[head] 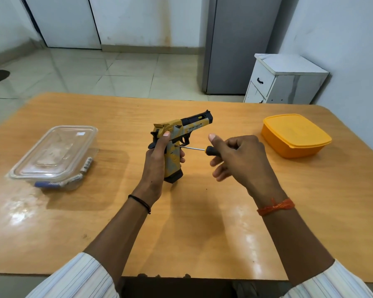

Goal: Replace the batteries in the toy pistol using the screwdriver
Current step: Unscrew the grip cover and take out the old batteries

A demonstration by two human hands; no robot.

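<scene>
A yellow-and-black toy pistol is held upright above the middle of a wooden desk, muzzle pointing away and to the right, as a person works on its battery cover. The left hand grips the handle from behind, thumb lying up by the hammer and fingers curled round the front strap, while the right hand holds the black-and-orange handle of a screwdriver, thumb raised and the lower fingers loosely spread, the thin shaft lying level with its tip at a small screw high on the grip panel. The pistol looks like hollow moulded plastic: light, rigid, fairly slick on its printed faces, and probably easy to mark if the tip slips out of the tiny screw head, so the handle, well clear of the screw, seems the sound place to brace it. To the left on the desk sits a clear lidded container with what appear to be batteries inside; to the right, well apart, a closed orange box. A white cabinet stands beyond the desk's far corner.
</scene>
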